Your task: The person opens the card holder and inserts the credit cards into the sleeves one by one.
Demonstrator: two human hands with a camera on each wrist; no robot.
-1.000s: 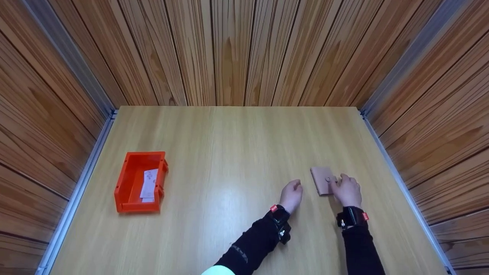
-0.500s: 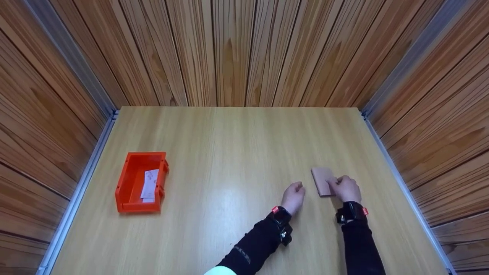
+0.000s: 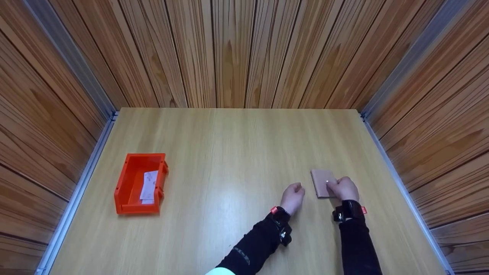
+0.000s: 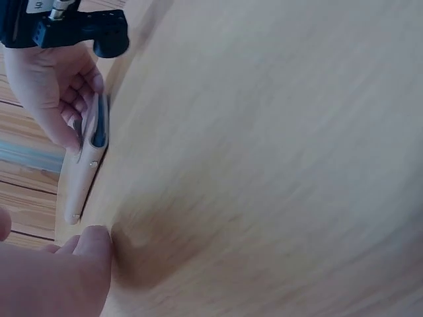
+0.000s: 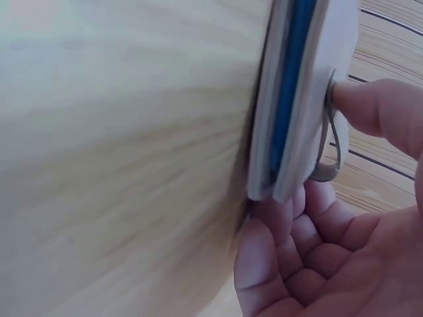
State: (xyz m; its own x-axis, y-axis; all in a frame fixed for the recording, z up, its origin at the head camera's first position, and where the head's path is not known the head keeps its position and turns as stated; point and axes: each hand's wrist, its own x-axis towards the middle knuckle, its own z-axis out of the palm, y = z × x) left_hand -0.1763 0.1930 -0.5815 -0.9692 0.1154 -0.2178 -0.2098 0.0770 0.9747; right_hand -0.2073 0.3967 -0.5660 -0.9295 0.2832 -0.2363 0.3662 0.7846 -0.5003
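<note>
A pale pink wallet point(image 3: 320, 184) lies flat on the table, with blue visible between its covers in the right wrist view. My right hand point(image 3: 345, 189) is at its right edge. There the thumb point(image 5: 370, 105) presses a small strap point(image 5: 327, 173) against the top cover, and the strap bows outward in a loop. The other fingers are curled at the wallet's edge, close to the tabletop. My left hand point(image 3: 293, 198) rests near the table, left of the wallet and apart from it, with loosely bent fingers and nothing held. Studs point(image 4: 94, 164) show along the wallet's side in the left wrist view.
An orange bin point(image 3: 126, 191) stands at the table's left, with pale paper slips point(image 3: 149, 185) inside. Wood-panelled walls point(image 3: 229, 57) enclose the back and sides. Metal rails point(image 3: 405, 187) run along the table's side edges.
My right hand has closed in on the wallet's right edge, and its thumb now covers the strap where the snap button was visible before. The left hand has barely moved.
</note>
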